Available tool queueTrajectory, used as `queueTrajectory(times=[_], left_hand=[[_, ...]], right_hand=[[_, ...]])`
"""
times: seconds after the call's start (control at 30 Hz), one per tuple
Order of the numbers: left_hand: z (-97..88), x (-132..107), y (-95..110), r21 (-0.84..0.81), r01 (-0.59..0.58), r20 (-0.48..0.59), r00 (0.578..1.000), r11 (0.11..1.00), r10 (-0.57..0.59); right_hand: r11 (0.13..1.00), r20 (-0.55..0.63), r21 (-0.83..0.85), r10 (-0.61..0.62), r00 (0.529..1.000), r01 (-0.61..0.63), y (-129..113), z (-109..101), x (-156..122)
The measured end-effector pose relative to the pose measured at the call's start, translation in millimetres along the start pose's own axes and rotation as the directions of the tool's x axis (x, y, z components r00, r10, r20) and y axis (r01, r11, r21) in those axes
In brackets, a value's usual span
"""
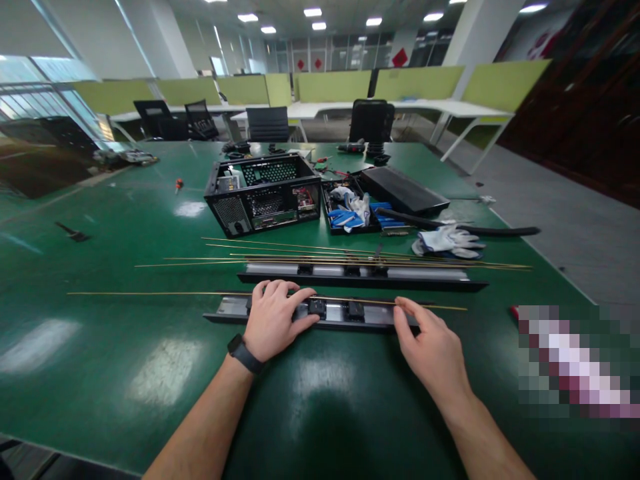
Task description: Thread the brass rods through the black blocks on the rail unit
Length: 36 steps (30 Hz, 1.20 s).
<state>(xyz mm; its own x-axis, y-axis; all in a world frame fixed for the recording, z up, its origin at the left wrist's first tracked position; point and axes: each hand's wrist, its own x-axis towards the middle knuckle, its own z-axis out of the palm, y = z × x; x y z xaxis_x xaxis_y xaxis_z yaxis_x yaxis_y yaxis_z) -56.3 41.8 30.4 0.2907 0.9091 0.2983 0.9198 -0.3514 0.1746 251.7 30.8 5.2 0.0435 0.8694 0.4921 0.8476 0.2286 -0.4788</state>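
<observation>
A long black channel with a silvery inside [373,315] lies across the green table in front of me. Small black blocks [356,310] sit in it. A thin brass-coloured rod [150,293] runs along its far side and sticks out well past both ends. My left hand [275,320] is wrapped over the channel left of centre, fingers at the far side and thumb by a black block. At the right end my right hand [430,340] grips across the channel, index fingertip by the rod and thumb at the near edge.
Just behind lies a second similar channel [425,275] with several thin rods [190,260] over it. Farther back stand an open black computer case [270,217], a tray of gloves [350,210], a black panel [405,190] and a loose white glove [447,240]. A blurred patch [575,363] covers something right.
</observation>
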Motion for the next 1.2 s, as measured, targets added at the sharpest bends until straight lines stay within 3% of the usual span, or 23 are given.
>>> queueTrajectory(times=[0.17,0.3,0.5,0.77,1.03,1.2], left_hand=[[-1.0,0.3,0.6,-0.003,0.004,0.006,1.0,1.0,-0.004],[-1.6,0.3,1.2,-0.002,0.006,0.009,1.0,1.0,-0.006],[-1.8,0.5,1.6,-0.006,0.009,0.011,1.0,1.0,-0.009],[-1.3,0.5,0.9,-0.01,0.009,0.007,1.0,1.0,-0.009],[-1.9,0.5,1.4,-0.017,0.006,-0.001,1.0,1.0,-0.006],[-2.4,0.8,1.6,-0.018,0.014,0.007,1.0,1.0,-0.014]], right_hand=[[0.975,-0.018,-0.099,0.199,0.98,-0.199,11.9,-13.3,5.8],[0.909,-0.04,-0.174,0.378,0.925,-0.379,21.8,-25.9,10.5],[0.793,-0.17,-0.274,0.517,0.839,-0.544,48.4,-43.0,17.0],[0.623,-0.293,-0.425,0.592,0.751,-0.657,68.9,-69.8,26.3],[0.634,-0.365,-0.318,0.604,0.708,-0.705,82.2,-77.8,28.5],[0.615,-0.28,-0.348,0.652,0.705,-0.707,80.2,-78.7,29.8]])
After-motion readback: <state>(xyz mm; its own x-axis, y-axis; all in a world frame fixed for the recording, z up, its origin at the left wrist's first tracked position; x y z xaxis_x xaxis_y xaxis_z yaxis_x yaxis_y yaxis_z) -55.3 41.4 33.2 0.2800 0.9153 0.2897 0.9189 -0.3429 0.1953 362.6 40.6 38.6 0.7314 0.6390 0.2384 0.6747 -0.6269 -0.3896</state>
